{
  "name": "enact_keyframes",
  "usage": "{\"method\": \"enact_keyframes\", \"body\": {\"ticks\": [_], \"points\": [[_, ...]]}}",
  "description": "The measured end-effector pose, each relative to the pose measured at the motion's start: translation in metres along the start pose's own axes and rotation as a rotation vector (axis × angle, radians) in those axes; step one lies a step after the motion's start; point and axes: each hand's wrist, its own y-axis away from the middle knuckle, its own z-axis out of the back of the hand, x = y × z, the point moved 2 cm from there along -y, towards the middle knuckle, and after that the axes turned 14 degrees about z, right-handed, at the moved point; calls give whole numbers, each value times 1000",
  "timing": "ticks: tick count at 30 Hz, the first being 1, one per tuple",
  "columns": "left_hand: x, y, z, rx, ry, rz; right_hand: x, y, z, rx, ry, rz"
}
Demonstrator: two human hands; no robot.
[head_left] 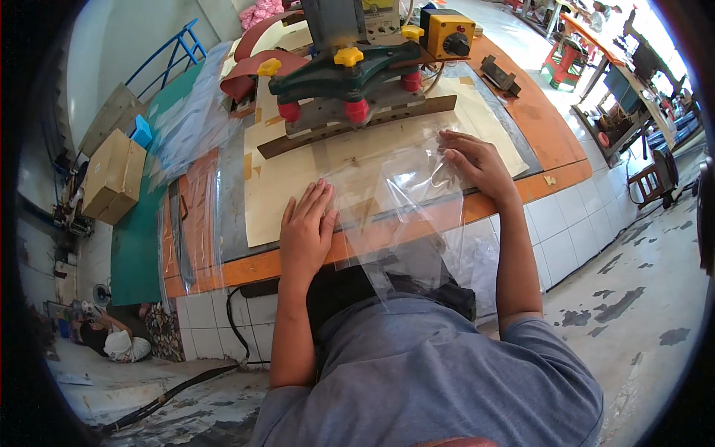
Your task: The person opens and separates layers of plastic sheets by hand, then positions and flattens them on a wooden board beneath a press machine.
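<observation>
A clear plastic sheet [406,197] spreads over the pale board [269,212] on the bench and hangs over the front edge toward my lap. My left hand [307,223] rests flat at its left edge, palm down, fingers stretched out. At the sheet's far right corner, my right hand [478,165] has its fingers and thumb bent together on the film. Just beyond both hands is a press with a long metal bar [357,127], a dark green head [342,78], yellow knobs and red mounts. Glare hides some of the film's folds.
A stack of clear plastic film [197,112] lies on the left over a green mat [134,257]. Beside it stands a cardboard box [114,177]. A yellow control box [449,35] and a metal bracket [500,76] are at the back right. Another person [123,344] is far left.
</observation>
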Motion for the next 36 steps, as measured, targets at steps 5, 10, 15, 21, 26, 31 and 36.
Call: {"method": "enact_keyframes", "body": {"ticks": [5, 10, 15, 21, 26, 31, 36], "points": [[-1, 0, 1, 10, 6, -5, 3, -1, 2, 0, -4, 5], [-2, 0, 2, 16, 9, 7, 1, 0, 0, 5, 9, -16], [0, 0, -1, 3, 0, -2, 0, 0, 1, 6, 12, 6], [1, 0, -1, 0, 1, 2, 1, 0, 1, 9, 6, -4], [1, 0, -1, 3, 0, 3, 1, 0, 1, 6, 14, 13], [0, 0, 0, 2, -1, 0, 1, -1, 1, 6, 17, 11], [0, 0, 0, 15, 4, 2, 2, 0, 1, -3, 9, 4]]}}
